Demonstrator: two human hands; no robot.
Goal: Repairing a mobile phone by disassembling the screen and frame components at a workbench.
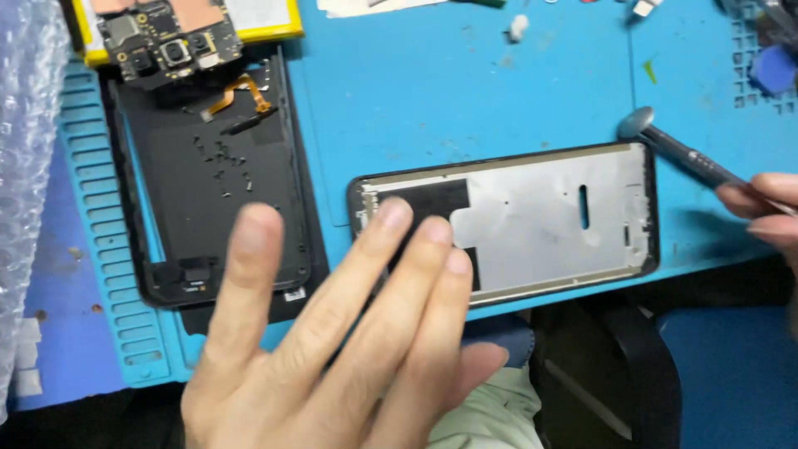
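Head view, item by item.

Your left hand (332, 333): spread open and flat, fingers (249, 249) extended and apart, holding nothing. It hovers low in the picture, its fingertips overlapping the left end of the phone frame (540, 216); whether they touch it cannot be told.

Your right hand (769, 208): only the fingertips show at the right edge, pinched shut round the handle of a dark metal pry tool (677, 150). The tool's rounded flat tip lies just beside the upper right corner of the phone frame.

Phone frame: black-edged, lying flat along the near edge of the blue work mat (465, 91), long side toward you. Its inner face is a silver metal plate with a small upright slot; a black patch sits at the left end.

Back cover (208, 199): black, lying inside-up to the left of the frame, well apart from your right hand. Small dark screws (223, 162) are scattered on it, and an orange flat cable (241, 91) lies near its top.

Circuit board (166, 41): above the back cover, with camera modules showing, resting partly on a yellow-edged battery (249, 25).

Bubble wrap (21, 166): along the left edge.

Small white scrap (518, 27): on the mat near the top.

Dark stool or chair (615, 366): below the table edge, partly seen.
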